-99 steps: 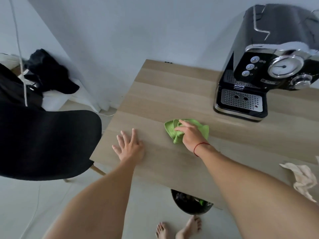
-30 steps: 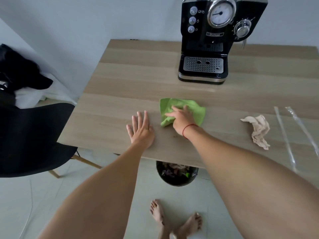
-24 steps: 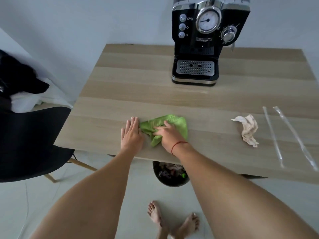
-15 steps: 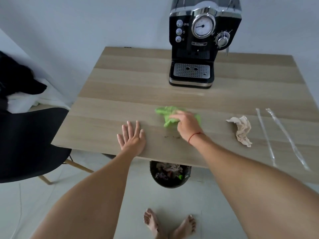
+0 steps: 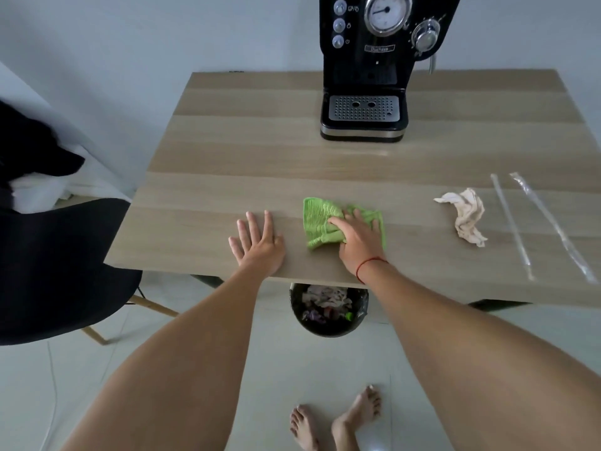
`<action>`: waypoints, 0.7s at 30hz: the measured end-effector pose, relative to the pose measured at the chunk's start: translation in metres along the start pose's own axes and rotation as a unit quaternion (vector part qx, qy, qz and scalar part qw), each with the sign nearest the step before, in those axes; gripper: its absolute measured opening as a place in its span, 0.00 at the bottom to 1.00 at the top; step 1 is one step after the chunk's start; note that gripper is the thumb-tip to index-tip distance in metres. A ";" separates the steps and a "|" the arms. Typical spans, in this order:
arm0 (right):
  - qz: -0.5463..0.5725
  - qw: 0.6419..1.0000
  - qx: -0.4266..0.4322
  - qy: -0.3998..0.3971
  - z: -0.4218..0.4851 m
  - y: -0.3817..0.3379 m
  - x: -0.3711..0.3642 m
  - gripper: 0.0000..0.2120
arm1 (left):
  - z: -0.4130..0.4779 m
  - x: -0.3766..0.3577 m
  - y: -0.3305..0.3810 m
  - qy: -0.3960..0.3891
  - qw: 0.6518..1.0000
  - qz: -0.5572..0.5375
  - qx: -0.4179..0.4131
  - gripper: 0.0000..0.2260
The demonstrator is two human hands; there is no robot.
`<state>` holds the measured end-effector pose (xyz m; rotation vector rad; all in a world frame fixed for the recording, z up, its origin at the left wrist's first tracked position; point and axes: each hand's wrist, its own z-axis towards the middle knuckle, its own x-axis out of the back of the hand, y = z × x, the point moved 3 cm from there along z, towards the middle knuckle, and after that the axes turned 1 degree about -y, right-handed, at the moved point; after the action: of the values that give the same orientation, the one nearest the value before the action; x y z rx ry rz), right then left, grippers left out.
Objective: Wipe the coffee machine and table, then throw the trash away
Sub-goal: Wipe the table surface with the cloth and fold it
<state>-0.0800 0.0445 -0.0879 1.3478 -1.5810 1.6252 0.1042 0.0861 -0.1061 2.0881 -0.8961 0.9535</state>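
Machine point(image 5: 364, 63) at back of surface point(image 5: 244, 151), cloth point(image 5: 320, 219) near front edge, tissue point(image 5: 466, 219) to its right, wrappers point(image 5: 511, 222) farther right, bin point(image 5: 325, 332) below, chair point(image 5: 58, 265) left

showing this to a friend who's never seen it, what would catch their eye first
The bright green cloth stands out, pressed under the right hand near the front edge of the table, with the left hand flat beside it. A black coffee machine stands at the back, and a crumpled tissue lies to the right.
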 end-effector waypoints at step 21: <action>0.002 0.997 -0.023 -0.074 -0.015 -0.026 0.012 0.28 | -0.012 -0.007 0.007 -0.010 1.000 -0.013 -0.016 0.26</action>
<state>-0.0666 0.0607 -0.0636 1.4708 -1.6946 1.5124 0.0912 0.0936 -0.1033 2.0795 -0.8873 0.9013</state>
